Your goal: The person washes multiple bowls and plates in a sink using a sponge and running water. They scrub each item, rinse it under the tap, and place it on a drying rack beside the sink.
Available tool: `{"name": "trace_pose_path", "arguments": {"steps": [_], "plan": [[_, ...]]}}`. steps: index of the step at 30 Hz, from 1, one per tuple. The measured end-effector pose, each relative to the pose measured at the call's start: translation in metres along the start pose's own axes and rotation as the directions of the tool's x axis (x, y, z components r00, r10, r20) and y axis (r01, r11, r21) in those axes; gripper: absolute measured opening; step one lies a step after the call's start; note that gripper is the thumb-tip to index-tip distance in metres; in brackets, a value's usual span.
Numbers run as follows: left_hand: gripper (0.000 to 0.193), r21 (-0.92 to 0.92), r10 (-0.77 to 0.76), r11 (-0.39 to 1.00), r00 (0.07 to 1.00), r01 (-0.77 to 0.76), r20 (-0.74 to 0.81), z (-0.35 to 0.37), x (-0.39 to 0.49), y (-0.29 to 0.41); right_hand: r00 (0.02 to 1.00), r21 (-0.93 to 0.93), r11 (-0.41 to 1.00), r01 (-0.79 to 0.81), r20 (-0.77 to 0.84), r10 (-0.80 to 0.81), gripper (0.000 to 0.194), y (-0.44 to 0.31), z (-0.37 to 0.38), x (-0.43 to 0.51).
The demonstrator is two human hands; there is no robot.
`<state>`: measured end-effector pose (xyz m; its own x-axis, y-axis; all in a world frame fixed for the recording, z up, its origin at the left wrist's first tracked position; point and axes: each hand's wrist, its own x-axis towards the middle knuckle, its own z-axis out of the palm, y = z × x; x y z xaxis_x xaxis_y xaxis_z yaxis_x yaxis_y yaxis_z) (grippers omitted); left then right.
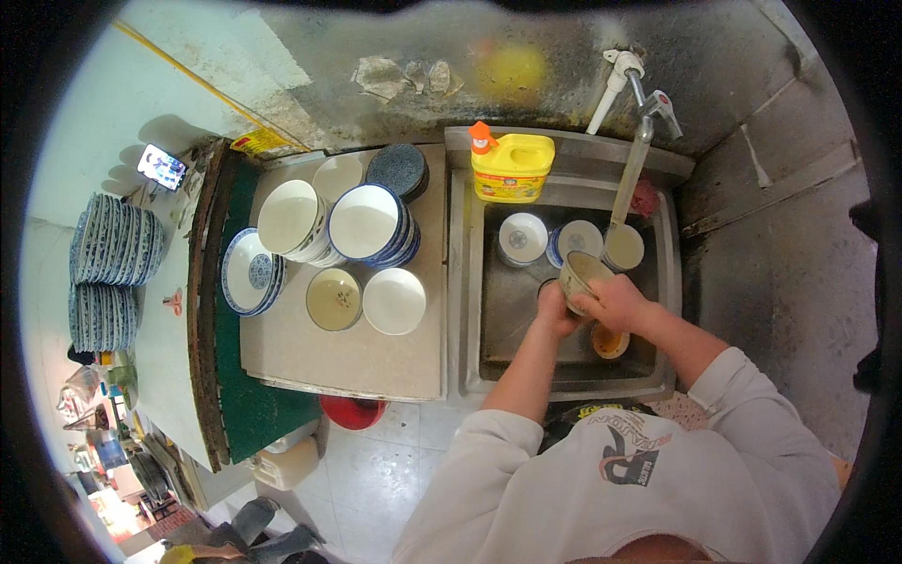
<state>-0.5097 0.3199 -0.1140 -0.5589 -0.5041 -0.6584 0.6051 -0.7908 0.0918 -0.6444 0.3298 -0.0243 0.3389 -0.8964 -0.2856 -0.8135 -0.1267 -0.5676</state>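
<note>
Over the steel sink (461, 338), my right hand (619, 302) grips a patterned bowl (585, 268), which is tilted on its side. My left hand (560, 309) is close against the bowl's lower left side. A dark-rimmed round thing (546, 285) shows at its fingers; what it is and how the fingers hold it are hidden. Behind the hands in the sink stand a white bowl with a blue motif (523, 236), a blue-rimmed bowl (581, 238) and a bowl under the tap (624, 248). Below my right hand lies a small bowl with orange residue (610, 341).
A tap with a hose (633, 169) reaches over the sink. A yellow detergent jug (513, 168) stands on its back ledge. Left, a counter (394, 359) bears stacked bowls (366, 222). Further left are stacked plates (116, 240) and a lit phone (162, 167). A red basin (354, 412) is below.
</note>
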Motion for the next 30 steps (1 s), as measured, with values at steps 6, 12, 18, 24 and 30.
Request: {"name": "trace_pose_path", "arguments": {"steps": [6, 12, 18, 24, 30], "plan": [[0.048, 0.328, 0.423, 0.861, 0.905, -0.387, -0.043, 0.024, 0.002, -0.022, 0.766, 0.946, 0.248, -0.21, 0.002, 0.642, 0.039, 0.019, 0.013, 0.018], [0.054, 0.791, 0.247, 0.488, 0.928, -0.368, 0.279, 0.023, -0.011, 0.021, 0.819, 0.938, -0.289, -0.19, 0.314, 0.481, 0.043, 0.03, -0.008, 0.006], [0.05, 0.634, 0.265, 0.64, 0.899, -0.434, 0.348, 0.026, 0.005, 0.033, 0.812, 0.953, -0.28, -0.115, 0.253, 0.526, 0.047, 0.025, -0.011, 0.005], [0.057, 0.544, 0.716, 0.496, 0.673, -0.677, 0.184, 0.019, 0.019, -0.041, 0.772, 0.923, -0.385, 0.029, 0.224, 0.595, 0.046, 0.037, 0.001, 0.016], [0.055, 0.756, 0.765, 0.355, 0.636, -0.55, 0.104, 0.027, 0.016, -0.036, 0.745, 1.0, -0.022, -0.003, 0.017, 0.666, 0.041, 0.02, 0.005, 0.011]]}}
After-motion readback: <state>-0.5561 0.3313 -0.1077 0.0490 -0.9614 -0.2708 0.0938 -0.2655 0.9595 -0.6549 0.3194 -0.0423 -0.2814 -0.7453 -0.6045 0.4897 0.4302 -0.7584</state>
